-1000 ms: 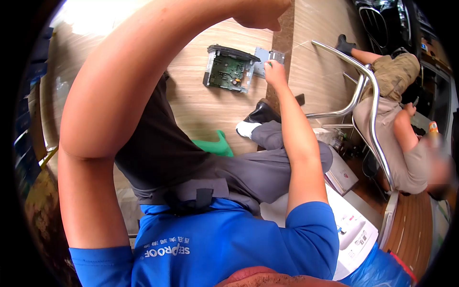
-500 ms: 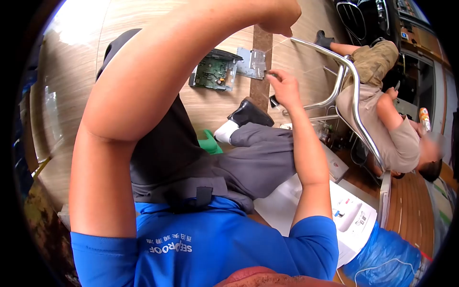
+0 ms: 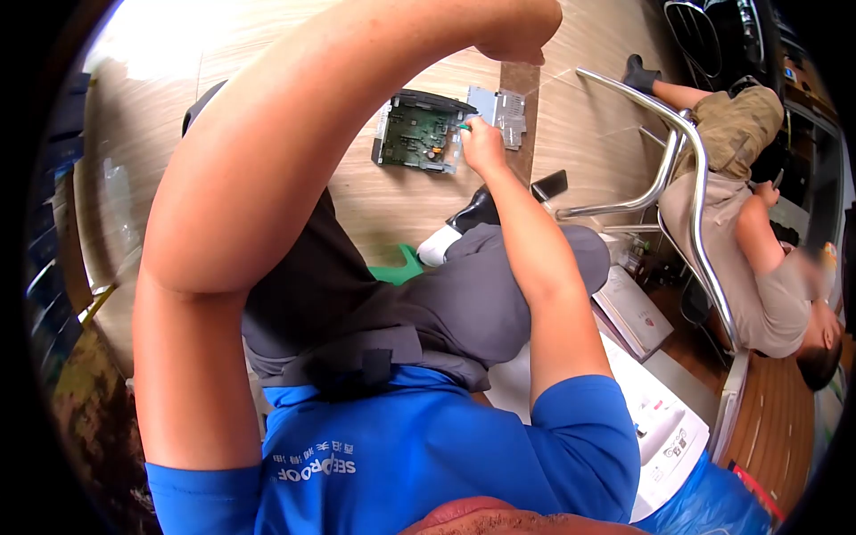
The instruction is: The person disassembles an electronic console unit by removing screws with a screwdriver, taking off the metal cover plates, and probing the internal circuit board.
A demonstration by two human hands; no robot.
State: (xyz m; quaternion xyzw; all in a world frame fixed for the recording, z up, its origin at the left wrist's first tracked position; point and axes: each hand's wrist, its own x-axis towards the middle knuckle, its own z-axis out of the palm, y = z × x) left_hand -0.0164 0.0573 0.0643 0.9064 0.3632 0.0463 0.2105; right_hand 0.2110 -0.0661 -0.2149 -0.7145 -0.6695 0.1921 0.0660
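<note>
My right hand (image 3: 482, 145) is closed on a small green object (image 3: 465, 127), perhaps a tool handle; most of it is hidden in my fingers. The hand is at the right edge of an opened electronic unit with a green circuit board (image 3: 415, 134), which lies on the floor. Behind that hand lies a flat grey metal plate (image 3: 510, 111) with cut-outs. My left arm reaches across the top of the view. My left hand (image 3: 522, 31) is curled near the upper edge, above the floor, and its grip is hidden.
A dark phone (image 3: 549, 185) lies by my shoe. A bent chrome tube frame (image 3: 698, 196) stands at right, with another person (image 3: 713, 205) beyond it. A green plastic stool (image 3: 397, 270) is partly under my legs. A white appliance (image 3: 664, 446) stands beside me.
My right hand has moved left, from beside the grey plate to the circuit board's edge, and the green object now shows in it. The view has shifted slightly; my left hand stays raised.
</note>
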